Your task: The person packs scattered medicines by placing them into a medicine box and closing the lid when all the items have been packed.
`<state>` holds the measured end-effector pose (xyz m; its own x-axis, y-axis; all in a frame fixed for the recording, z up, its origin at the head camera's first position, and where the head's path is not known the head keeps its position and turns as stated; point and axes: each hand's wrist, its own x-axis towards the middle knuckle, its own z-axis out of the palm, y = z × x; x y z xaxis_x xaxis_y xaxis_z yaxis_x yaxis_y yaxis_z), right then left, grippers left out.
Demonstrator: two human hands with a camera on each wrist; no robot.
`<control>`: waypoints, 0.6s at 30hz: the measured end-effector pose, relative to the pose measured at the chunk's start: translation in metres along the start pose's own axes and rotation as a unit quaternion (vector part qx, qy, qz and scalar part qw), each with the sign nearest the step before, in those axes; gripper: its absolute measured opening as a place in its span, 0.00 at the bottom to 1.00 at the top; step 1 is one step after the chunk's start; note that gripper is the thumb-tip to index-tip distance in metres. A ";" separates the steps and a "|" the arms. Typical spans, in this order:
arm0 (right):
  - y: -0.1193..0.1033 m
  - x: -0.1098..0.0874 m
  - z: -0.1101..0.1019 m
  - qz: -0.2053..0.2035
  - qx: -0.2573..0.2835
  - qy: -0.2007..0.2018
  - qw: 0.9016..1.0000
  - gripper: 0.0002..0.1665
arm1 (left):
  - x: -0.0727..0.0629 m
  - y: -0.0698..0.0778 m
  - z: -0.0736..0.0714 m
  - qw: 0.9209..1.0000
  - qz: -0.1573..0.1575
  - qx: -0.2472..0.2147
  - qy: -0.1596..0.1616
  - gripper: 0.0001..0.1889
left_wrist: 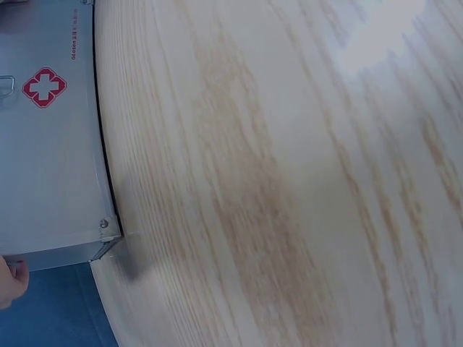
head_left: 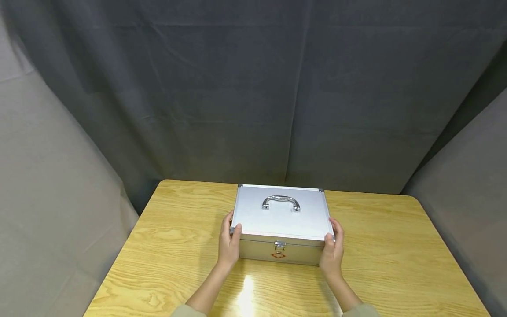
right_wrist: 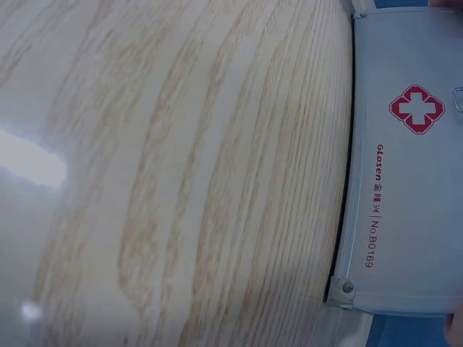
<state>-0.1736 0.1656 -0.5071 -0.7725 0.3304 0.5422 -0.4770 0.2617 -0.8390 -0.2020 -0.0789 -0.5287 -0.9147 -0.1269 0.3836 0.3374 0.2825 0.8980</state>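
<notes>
A silver metal first-aid case [head_left: 283, 220] with a chrome handle [head_left: 281, 199] on its lid stands shut on the wooden table. My left hand [head_left: 229, 246] grips its left side, thumb at the front corner. On the opposite side my right hand [head_left: 332, 253] holds the right front corner, fingers along the side. A metal latch [head_left: 279, 245] sits mid-front above a red cross emblem [right_wrist: 417, 109]. In the left wrist view, a bit of the left hand [left_wrist: 11, 283] shows against the case's end. What is inside the case is hidden.
The wood-grained table [head_left: 170, 246] spreads around the case, with a light glare near its front. A dark grey curtain [head_left: 222, 110] hangs behind the far edge. Lighter grey cloth panels [head_left: 51, 185] flank both sides.
</notes>
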 end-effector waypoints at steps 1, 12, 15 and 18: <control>0.000 0.000 0.000 0.003 0.001 -0.001 1.000 0.25 | 0.000 0.000 0.000 1.000 0.000 0.000 0.001 0.23; 0.001 -0.001 -0.001 0.006 0.008 -0.009 1.000 0.25 | -0.001 -0.004 -0.002 1.000 0.010 0.002 0.006 0.23; 0.000 -0.002 0.000 0.008 0.009 -0.009 1.000 0.25 | 0.000 -0.005 -0.003 1.000 0.014 0.006 0.002 0.23; 0.000 -0.002 0.000 0.003 0.012 -0.002 1.000 0.25 | 0.004 -0.004 -0.002 1.000 0.015 0.013 -0.003 0.23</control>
<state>-0.1726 0.1648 -0.5083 -0.7772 0.3275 0.5373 -0.4826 0.2375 -0.8430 -0.2063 -0.0827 -0.5307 -0.9057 -0.1134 0.4085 0.3583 0.3102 0.8806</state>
